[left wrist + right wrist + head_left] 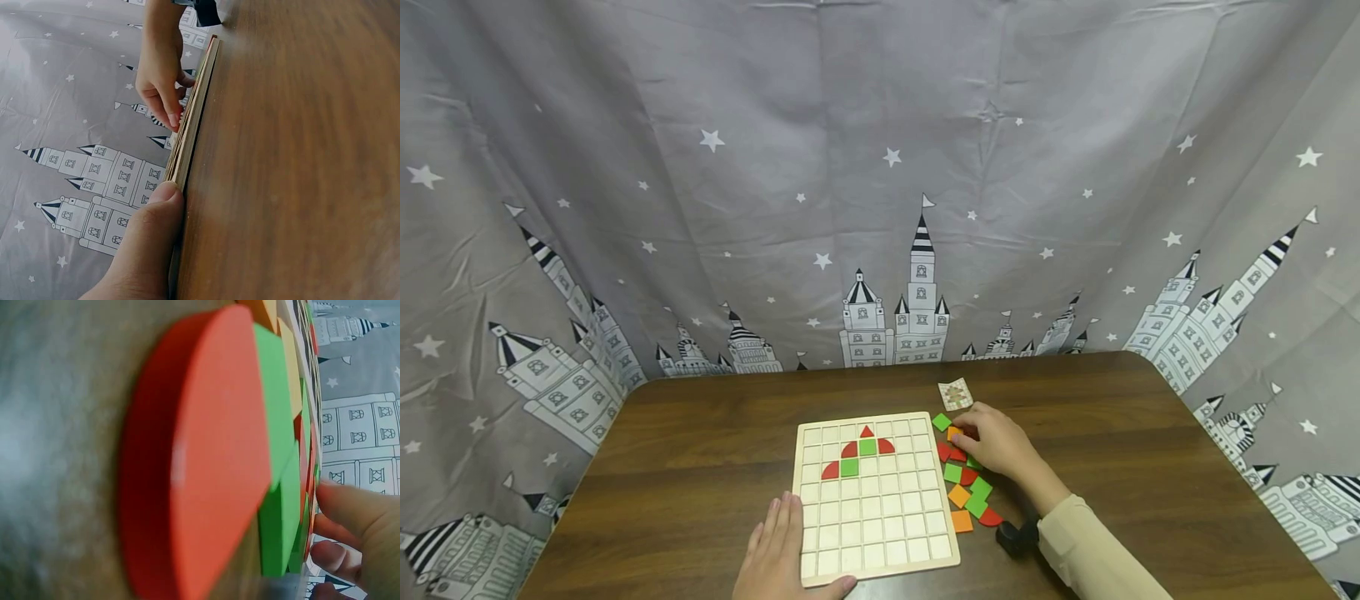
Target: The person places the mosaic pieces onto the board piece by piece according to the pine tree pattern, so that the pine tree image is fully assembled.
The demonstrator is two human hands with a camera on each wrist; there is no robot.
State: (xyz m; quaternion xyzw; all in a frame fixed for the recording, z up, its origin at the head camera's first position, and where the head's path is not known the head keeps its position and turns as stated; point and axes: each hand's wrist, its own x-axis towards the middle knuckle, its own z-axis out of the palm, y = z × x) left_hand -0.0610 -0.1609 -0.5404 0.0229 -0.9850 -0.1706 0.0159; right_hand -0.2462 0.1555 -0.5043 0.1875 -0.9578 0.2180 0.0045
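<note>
A pale wooden grid board (872,517) lies on the table, with several red and green tiles set in its upper cells. My left hand (775,546) rests at the board's near left corner, fingers straight along the side and the thumb at the front edge. In the left wrist view that thumb (153,219) lies against the board's edge. Past the board's right side, my right hand (996,437) pinches an orange tile (953,433) between thumb and fingertips. Beside it lies a green tile (942,422). A large red quarter-round tile (219,450) fills the right wrist view.
Loose red, green and orange tiles (976,506) lie along the board's right side, some overlapping. A small pattern card (955,394) lies beyond my right hand. The brown table (700,467) meets a grey curtain (760,208) printed with castles and stars.
</note>
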